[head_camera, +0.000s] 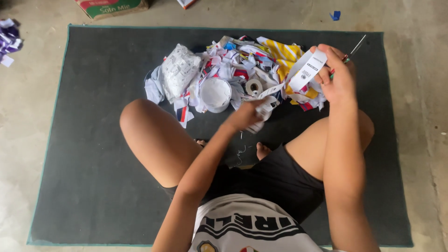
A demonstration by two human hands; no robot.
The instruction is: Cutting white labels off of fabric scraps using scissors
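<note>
My right hand [337, 74] is raised at the right and grips small scissors [351, 52] together with the upper end of a long white label strip [305, 70] with black print. The strip runs down and left to my left hand [246, 115], which pinches its lower end, bunched and blurred, just above my knees. Both hands hover at the near edge of a heap of cut label scraps [242, 65] in white, red, blue and yellow.
I sit cross-legged on a dark grey mat [93, 154] on a concrete floor. In the heap lie a clear bag of labels [179, 70], a white round lid [215, 94] and a small tape roll [254, 87]. A cardboard box [112, 7] stands beyond the mat; purple scraps [8, 39] lie far left.
</note>
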